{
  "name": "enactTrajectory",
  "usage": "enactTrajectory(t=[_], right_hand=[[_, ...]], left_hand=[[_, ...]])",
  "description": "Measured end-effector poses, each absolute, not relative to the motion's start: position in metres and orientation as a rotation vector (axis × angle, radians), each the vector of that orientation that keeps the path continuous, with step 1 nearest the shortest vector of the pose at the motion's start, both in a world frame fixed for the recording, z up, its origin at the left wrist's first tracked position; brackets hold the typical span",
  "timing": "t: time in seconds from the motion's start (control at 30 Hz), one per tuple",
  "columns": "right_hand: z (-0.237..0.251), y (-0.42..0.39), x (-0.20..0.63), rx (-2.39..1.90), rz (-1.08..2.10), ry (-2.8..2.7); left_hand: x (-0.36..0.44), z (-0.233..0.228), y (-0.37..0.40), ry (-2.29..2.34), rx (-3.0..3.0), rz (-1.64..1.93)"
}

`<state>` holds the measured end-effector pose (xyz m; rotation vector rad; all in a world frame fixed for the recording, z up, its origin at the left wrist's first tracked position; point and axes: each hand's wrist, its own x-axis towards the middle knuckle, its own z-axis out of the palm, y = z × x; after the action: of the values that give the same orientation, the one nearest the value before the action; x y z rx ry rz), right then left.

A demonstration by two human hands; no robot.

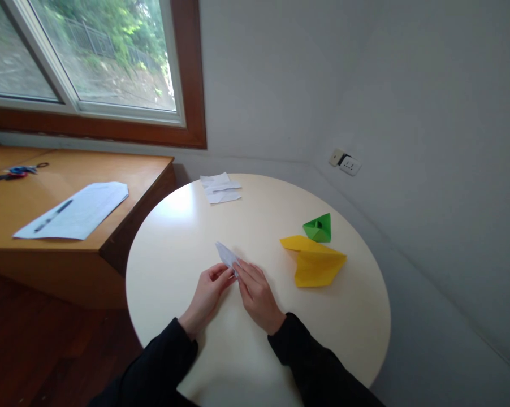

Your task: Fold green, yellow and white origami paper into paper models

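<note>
A small folded white paper (226, 254) is pinched between the left hand (207, 297) and the right hand (257, 297), near the middle of the round cream counter (187, 226). The near end of the paper is gripped by the fingertips of both hands; its pointed far end is left free and is aimed away toward the window (89, 56), just above the counter surface. Both hands are closed on the paper, and the wrists are rested on or just over the counter; which cannot be told.

To the right, near but apart from the right hand, a folded yellow paper (314, 263) is laid flat, and a small green paper boat (318, 227) is set touching or just behind its far edge. A crumpled white sheet (221, 187) is found at the far rim of the counter, well apart from the hands. Bare counter is seen to the left of the left hand out to the rim, and between the hands and the near edge.

Beside the counter on the left, a wooden desk (123, 169) is placed with its corner close to the rim; a white sheet with a pen (74, 212) and scissors (13, 172) are carried on it.
</note>
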<state>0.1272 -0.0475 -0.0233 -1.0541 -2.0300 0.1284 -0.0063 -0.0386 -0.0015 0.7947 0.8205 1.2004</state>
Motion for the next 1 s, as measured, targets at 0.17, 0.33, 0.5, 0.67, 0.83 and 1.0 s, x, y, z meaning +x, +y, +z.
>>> enactTrajectory(t=[0.17,0.33,0.5,0.67,0.83,1.0], right_hand=[[-0.0227,-0.0465,0.1271,-1.042,0.205,-1.975],[-0.0223,-0.0453,0.128,-1.054,0.265,-1.994],[-0.0207,-0.0458,0.1282,-1.083,0.306,-2.058],[-0.0197,-0.0467,0.1257,-1.08,0.31,-2.098],[-0.0214,-0.0455,0.126,-1.064,0.231,-2.1],[-0.0203,-0.0448,0.1276,-1.042,0.215,-2.163]], left_hand=[[-0.0053,0.002,-0.0386,0.917,0.844,1.241],[-0.003,0.0002,-0.0355,0.954,0.86,1.276],[-0.0019,-0.001,-0.0344,0.98,0.835,1.356],[-0.0048,-0.0046,-0.0329,1.013,0.903,1.451],[-0.0064,-0.0031,-0.0333,1.06,0.969,1.383],[-0.0052,-0.002,-0.0353,1.084,0.939,1.353]])
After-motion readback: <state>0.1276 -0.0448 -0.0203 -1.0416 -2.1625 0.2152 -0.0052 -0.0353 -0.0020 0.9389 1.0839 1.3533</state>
